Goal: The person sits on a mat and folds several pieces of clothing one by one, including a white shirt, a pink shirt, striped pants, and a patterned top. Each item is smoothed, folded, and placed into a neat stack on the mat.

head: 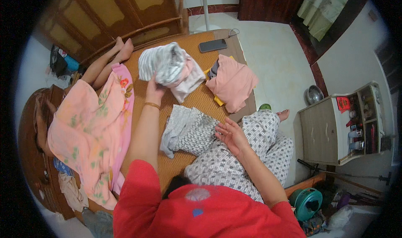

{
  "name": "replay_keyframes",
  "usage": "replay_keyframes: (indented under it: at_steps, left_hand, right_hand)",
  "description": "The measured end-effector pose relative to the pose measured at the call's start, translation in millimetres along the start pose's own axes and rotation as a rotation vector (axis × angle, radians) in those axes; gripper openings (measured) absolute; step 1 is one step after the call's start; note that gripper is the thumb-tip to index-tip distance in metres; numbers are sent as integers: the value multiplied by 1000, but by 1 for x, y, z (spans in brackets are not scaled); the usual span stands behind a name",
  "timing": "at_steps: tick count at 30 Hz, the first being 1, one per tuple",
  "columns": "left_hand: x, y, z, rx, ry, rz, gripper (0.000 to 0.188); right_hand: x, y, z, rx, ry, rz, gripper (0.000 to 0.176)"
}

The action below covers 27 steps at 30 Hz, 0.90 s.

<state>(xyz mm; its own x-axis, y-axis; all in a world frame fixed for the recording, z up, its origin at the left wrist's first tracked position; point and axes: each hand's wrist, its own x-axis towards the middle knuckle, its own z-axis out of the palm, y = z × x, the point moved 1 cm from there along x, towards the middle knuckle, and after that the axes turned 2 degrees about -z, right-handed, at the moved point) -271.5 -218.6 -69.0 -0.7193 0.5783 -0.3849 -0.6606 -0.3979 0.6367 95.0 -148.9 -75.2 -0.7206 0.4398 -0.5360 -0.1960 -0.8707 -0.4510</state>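
Observation:
My left hand [154,90] is at the near edge of a grey-and-white striped garment [163,62], with part of the hand hidden by the cloth. The garment lies bunched on a pile with white and pink cloth [191,84]. My right hand [232,136] is held palm up with its fingers apart, empty, over my patterned trouser leg [220,166]. Just left of its fingertips lies a grey-and-white printed garment [194,131] on the woven mat [182,161]. Beyond it is a pile topped with a pink garment [232,81], with yellow and dark grey cloth showing beneath.
A smartphone [213,45] lies near the bed's far edge. On the left, another person's legs [106,56] extend from under a pink floral blanket [91,134]. A wooden headboard-like panel [119,9] and a standing fan [205,12] are behind. A drawer cabinet [320,131] stands right.

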Motion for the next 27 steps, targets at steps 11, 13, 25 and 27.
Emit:
replay_keyframes:
  at_steps: [11, 13, 25, 27]
  left_hand:
    - [-87, -59, -44, 1500, 32, 81, 21]
    - [-93, -59, -61, 1522, -46, 101, 19]
    - [-279, 115, 115, 18, -80, 1196, 15]
    - [-260, 95, 110, 522, -143, 1007, 14]
  right_hand:
    - [5, 2, -7, -52, 45, -25, 51]
    - [3, 2, -2, -57, 28, -14, 51]
    - [3, 2, -10, -23, -7, -64, 50]
    - [5, 3, -10, -21, -14, -77, 51]
